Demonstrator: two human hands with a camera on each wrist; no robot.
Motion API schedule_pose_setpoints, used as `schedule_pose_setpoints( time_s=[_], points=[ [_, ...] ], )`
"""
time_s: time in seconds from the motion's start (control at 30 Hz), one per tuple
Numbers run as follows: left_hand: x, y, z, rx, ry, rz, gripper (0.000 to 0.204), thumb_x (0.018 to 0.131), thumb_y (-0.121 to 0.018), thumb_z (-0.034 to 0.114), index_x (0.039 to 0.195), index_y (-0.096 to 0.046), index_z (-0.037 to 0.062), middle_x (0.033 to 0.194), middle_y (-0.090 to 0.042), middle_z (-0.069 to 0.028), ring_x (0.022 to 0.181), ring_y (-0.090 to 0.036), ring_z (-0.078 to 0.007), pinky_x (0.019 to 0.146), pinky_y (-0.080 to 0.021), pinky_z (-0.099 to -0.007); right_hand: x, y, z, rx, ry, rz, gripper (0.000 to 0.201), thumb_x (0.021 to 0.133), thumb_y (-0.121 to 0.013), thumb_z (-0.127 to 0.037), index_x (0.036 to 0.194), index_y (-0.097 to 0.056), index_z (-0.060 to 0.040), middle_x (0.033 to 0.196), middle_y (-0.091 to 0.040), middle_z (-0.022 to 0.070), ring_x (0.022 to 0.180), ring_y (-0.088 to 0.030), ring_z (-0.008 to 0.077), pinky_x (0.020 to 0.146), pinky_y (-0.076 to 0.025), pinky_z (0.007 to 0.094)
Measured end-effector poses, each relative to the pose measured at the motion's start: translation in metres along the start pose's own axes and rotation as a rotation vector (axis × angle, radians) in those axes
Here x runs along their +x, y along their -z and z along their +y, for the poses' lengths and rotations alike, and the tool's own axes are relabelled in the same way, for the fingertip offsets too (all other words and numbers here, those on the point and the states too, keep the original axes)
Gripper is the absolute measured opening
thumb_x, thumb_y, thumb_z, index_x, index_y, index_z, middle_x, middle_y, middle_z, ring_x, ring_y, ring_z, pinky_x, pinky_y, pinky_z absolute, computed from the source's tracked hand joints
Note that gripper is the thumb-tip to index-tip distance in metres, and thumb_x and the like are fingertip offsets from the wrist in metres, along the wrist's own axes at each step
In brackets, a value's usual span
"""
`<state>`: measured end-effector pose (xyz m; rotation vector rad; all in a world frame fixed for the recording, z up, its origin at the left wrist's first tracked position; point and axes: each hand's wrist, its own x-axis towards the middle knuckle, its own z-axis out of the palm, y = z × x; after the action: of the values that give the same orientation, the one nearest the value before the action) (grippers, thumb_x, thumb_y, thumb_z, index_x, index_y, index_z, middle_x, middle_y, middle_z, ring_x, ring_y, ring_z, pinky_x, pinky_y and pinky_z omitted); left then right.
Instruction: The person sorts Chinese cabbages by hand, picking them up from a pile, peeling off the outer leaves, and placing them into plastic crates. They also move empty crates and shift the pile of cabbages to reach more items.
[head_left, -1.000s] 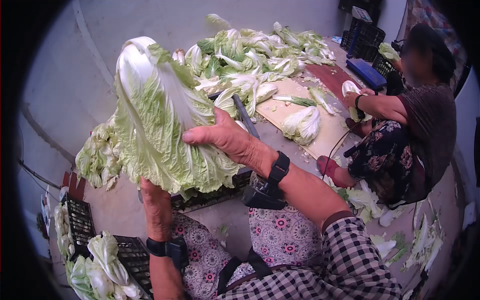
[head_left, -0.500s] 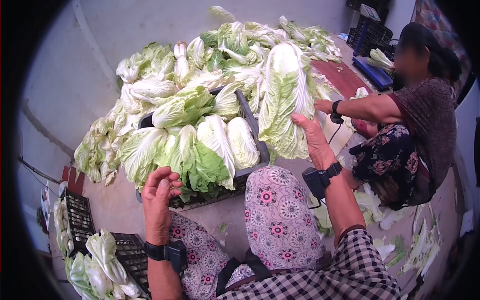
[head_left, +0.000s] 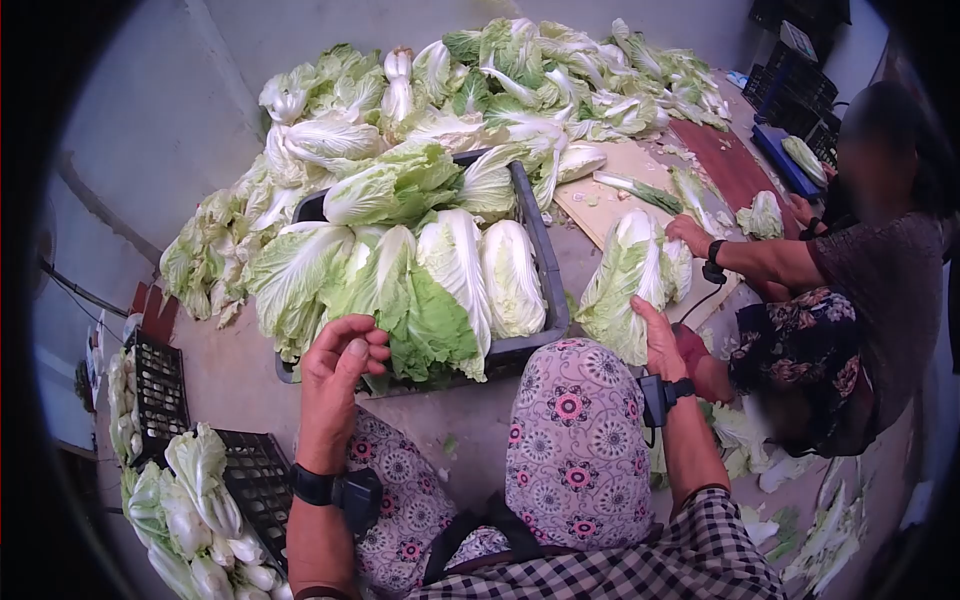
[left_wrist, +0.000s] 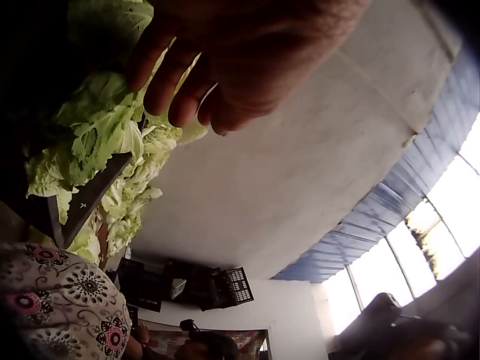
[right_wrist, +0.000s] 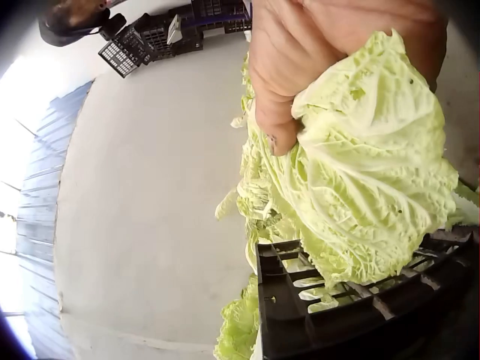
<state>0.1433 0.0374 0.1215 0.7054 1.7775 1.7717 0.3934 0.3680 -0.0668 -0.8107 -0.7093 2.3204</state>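
My right hand [head_left: 658,343] holds a napa cabbage [head_left: 622,290] low beside the right side of a dark crate [head_left: 548,262]. In the right wrist view the thumb of that hand [right_wrist: 300,67] presses the pale leaves of the cabbage [right_wrist: 375,165]. My left hand [head_left: 338,375], fingers loosely bent, hangs in front of the crate's green-leaved cabbages [head_left: 425,315] and holds nothing; the left wrist view shows the same empty hand [left_wrist: 240,67]. Several cabbages lie in the crate, one of them [head_left: 512,278] against its right wall.
Behind the crate a large heap of cabbages and leaves [head_left: 430,90] lies along the wall. Another person [head_left: 860,290] squats at the right, one hand near my held cabbage, beside a board [head_left: 610,190] and a blue scale [head_left: 785,160]. Black crates [head_left: 250,490] stand at lower left.
The cabbage moved from in front of me to the right, then lower, in my right hand. My left hand came off it and stays empty. The other person's arm reached toward it.
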Motion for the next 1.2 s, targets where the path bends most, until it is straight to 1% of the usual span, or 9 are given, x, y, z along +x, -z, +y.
schedule_pose_setpoints(
  time_s=[0.33,0.7,0.73,0.83,0.87,0.97,1.0,1.1,1.2],
  points=[
    [0.007,-0.006,-0.001,0.04,0.028,0.005,0.031,0.089,-0.057,0.022,0.11,-0.055,-0.0007,0.095,-0.062,-0.0071,0.082,-0.059,-0.0116,0.071,-0.048,-0.024,0.032,0.021,0.001,0.071,-0.136,-0.019,0.051,0.084,-0.063,-0.012,0.128,-0.041,0.0003,0.114,-0.058,0.0169,0.1,-0.06,0.0319,0.084,-0.052,0.0475],
    [0.015,-0.005,-0.001,0.107,0.027,0.079,0.028,0.089,-0.057,0.02,0.107,-0.055,-0.001,0.092,-0.062,-0.0066,0.079,-0.058,-0.0115,0.069,-0.047,-0.0245,0.091,0.054,-0.056,-0.15,0.124,0.263,0.06,0.081,-0.068,-0.014,0.131,-0.038,-0.003,0.115,-0.057,0.0166,0.098,-0.061,0.0315,0.084,-0.052,0.0476],
    [0.016,-0.006,-0.001,0.114,0.032,0.073,0.028,0.089,-0.057,0.02,0.107,-0.055,-0.0011,0.092,-0.062,-0.0066,0.079,-0.058,-0.0114,0.07,-0.047,-0.0246,0.094,0.055,-0.059,-0.204,0.205,0.245,0.066,0.079,-0.07,-0.023,0.134,-0.037,-0.0083,0.129,-0.047,0.0177,0.114,-0.05,0.0372,0.086,-0.048,0.053],
    [0.018,-0.007,-0.001,0.122,0.049,0.048,0.028,0.089,-0.057,0.02,0.107,-0.055,-0.001,0.092,-0.062,-0.0064,0.08,-0.058,-0.0111,0.07,-0.047,-0.0246,0.085,0.043,-0.069,-0.432,0.155,0.767,0.074,0.078,-0.071,-0.033,0.139,-0.032,-0.0146,0.143,-0.027,0.0174,0.127,-0.03,0.045,0.081,-0.045,0.0564],
    [0.018,-0.006,-0.001,0.117,0.054,0.035,0.028,0.089,-0.057,0.02,0.107,-0.055,-0.001,0.092,-0.062,-0.0062,0.08,-0.058,-0.0111,0.07,-0.047,-0.0245,0.101,0.077,-0.066,-0.458,0.117,0.769,0.073,0.078,-0.07,-0.038,0.137,-0.032,-0.0157,0.145,-0.018,0.0156,0.125,-0.025,0.0467,0.077,-0.043,0.0559],
    [0.017,-0.004,-0.004,0.088,0.081,-0.005,0.03,0.088,-0.059,0.021,0.109,-0.056,-0.0005,0.095,-0.063,-0.0067,0.083,-0.059,-0.0107,0.071,-0.047,-0.0233,0.098,0.099,-0.062,-0.535,-0.001,0.654,0.063,0.08,-0.068,-0.034,0.13,-0.037,-0.0128,0.134,-0.032,0.0145,0.112,-0.04,0.0389,0.077,-0.044,0.051],
    [0.017,-0.003,-0.004,0.078,0.093,-0.021,0.031,0.088,-0.061,0.021,0.109,-0.056,-0.0002,0.097,-0.063,-0.0069,0.084,-0.059,-0.0106,0.072,-0.047,-0.0228,0.097,0.095,-0.055,-0.511,0.057,0.668,0.05,0.081,-0.065,-0.032,0.12,-0.044,-0.01,0.117,-0.047,0.0104,0.098,-0.049,0.0279,0.078,-0.045,0.0446],
    [0.017,-0.005,-0.002,0.081,0.101,-0.042,0.03,0.088,-0.061,0.02,0.109,-0.056,0.0003,0.097,-0.063,-0.0066,0.086,-0.059,-0.0104,0.074,-0.047,-0.023,0.089,0.082,-0.054,-0.484,0.164,0.449,0.052,0.083,-0.064,-0.033,0.123,-0.045,-0.0072,0.122,-0.048,0.0115,0.106,-0.051,0.0259,0.079,-0.048,0.0388],
    [0.015,-0.005,-0.005,0.093,0.077,-0.085,0.029,0.089,-0.058,0.021,0.109,-0.056,-0.0002,0.096,-0.063,-0.0056,0.083,-0.058,-0.0098,0.073,-0.046,-0.0237,0.076,0.02,-0.064,-0.61,0.21,0.406,0.042,0.088,-0.058,-0.028,0.122,-0.047,-0.0066,0.106,-0.059,0.0055,0.093,-0.058,0.0169,0.076,-0.049,0.0317]
  ],
)
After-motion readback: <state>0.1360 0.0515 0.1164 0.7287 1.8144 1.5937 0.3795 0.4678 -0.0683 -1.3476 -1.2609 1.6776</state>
